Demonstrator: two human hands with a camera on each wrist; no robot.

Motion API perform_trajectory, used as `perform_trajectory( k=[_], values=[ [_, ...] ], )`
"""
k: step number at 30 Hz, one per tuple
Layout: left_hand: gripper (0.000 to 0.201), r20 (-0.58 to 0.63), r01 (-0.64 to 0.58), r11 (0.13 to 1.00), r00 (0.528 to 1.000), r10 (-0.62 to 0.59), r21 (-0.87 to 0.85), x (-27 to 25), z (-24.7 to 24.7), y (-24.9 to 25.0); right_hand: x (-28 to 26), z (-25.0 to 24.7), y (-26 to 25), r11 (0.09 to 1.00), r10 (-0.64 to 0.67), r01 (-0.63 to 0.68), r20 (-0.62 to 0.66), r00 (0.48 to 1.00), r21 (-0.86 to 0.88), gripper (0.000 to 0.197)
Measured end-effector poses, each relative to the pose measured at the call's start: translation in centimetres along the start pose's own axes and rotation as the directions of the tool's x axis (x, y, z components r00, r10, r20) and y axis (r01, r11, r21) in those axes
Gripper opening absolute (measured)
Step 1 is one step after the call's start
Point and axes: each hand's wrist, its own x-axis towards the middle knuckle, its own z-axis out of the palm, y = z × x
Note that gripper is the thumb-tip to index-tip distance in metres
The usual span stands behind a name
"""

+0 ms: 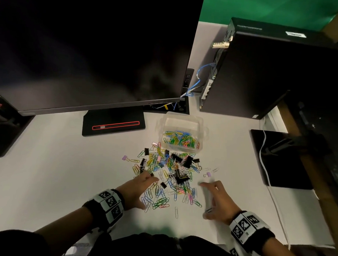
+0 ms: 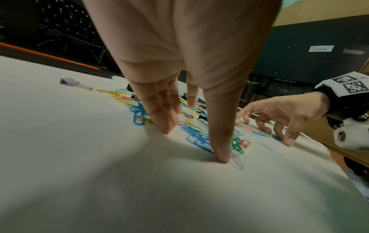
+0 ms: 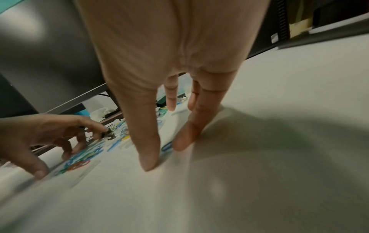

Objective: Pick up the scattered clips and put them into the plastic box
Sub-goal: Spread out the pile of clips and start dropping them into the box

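Gathering step: left hand [image 1: 141, 192] and right hand [image 1: 217, 201] spread wide, empty, fingertips on desk [image 1: 47, 181] flanking scattered clips [image 1: 170, 177] toward near edge. Next: sweeping together, lifting into plastic box [image 1: 181, 134] beyond.

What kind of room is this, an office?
Most likely an office desk or computer workstation: a large dark monitor stands on the white desk, a black computer tower beside it, and paper clips lie scattered in front.

Left hand [image 2: 179, 63] fingers straight, tips on table [image 2: 99, 189] at the clips [image 2: 197, 138]; right hand [image 2: 279, 113] at frame right.
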Motion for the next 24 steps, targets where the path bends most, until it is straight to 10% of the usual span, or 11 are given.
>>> perform_trajectory(
  k=[10, 24],
  values=[
    [0.093, -0.056, 0.007, 0.999, 0.998, -0.005, 0.039, 2.0, 1.5, 1.6, 2.7, 2.9, -3.4, 0.998, -0.051, 0.053, -0.039, 0.998, 0.044, 0.087],
    [0.041, -0.202, 0.027, 0.990, 0.979, 0.001, 0.137, 4.3, 2.9, 2.7, 4.0, 4.1, -5.8, 0.995, -0.072, 0.079, -0.118, 0.990, 0.057, 0.040]
  ],
)
